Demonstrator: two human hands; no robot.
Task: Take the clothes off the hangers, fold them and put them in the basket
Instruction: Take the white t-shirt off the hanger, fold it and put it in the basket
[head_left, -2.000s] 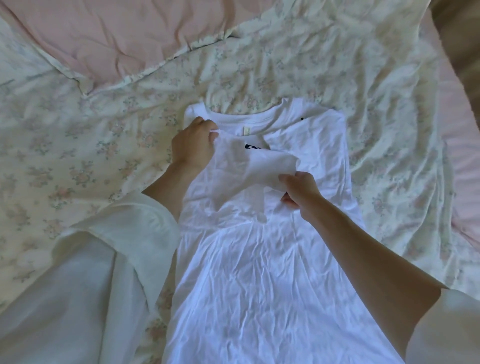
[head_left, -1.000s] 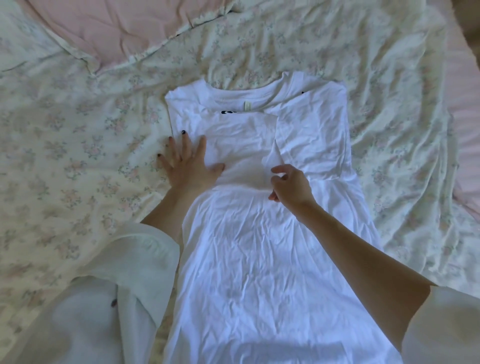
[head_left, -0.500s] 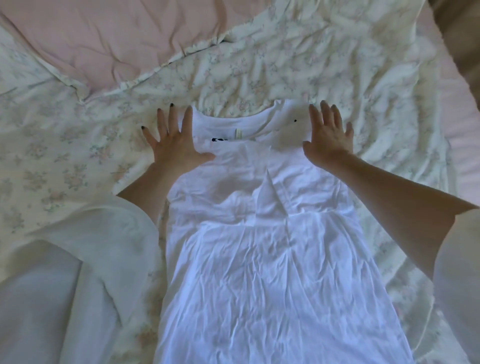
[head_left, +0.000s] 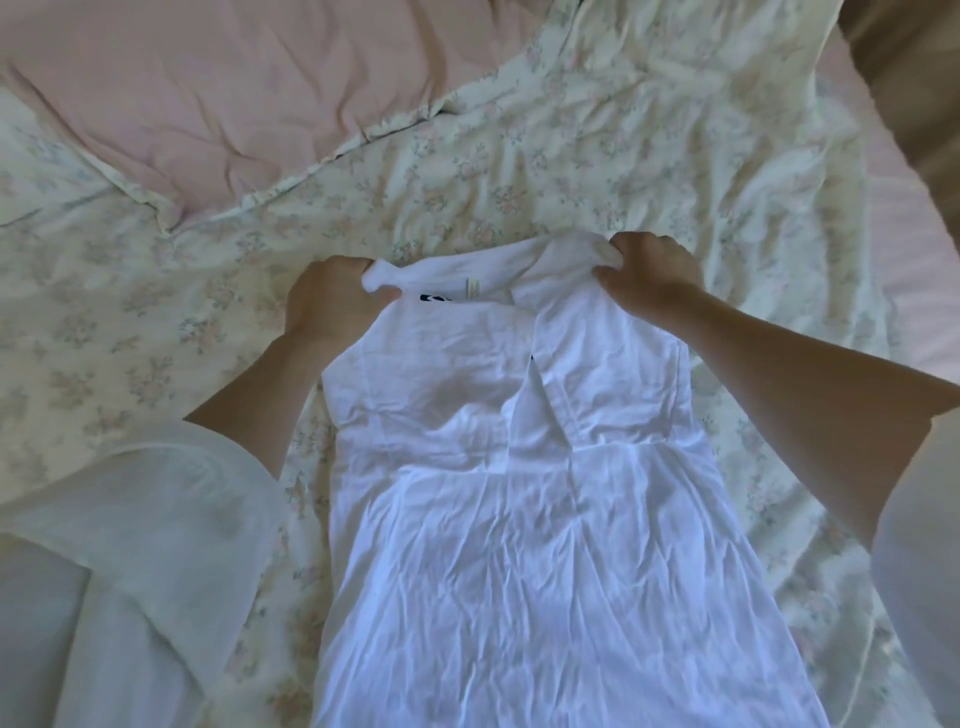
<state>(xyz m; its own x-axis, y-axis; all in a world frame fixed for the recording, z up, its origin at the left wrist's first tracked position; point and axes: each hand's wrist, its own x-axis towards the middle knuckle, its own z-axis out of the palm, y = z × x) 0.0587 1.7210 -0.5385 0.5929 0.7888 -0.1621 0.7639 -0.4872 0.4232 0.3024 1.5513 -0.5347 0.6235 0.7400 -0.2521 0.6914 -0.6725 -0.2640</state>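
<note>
White shirt (head_left: 524, 519) lying flat on floral bed sheet (head_left: 519, 156), sleeves folded inward, left hand (head_left: 332, 301) and right hand (head_left: 649, 275) each clamped on a far shoulder corner, pink blanket (head_left: 234, 78) beyond.

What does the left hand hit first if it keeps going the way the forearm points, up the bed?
Probably only the floral sheet just past the left hand, then the pink quilt beyond. Nothing else shows in that line, though depth is unclear.
</note>
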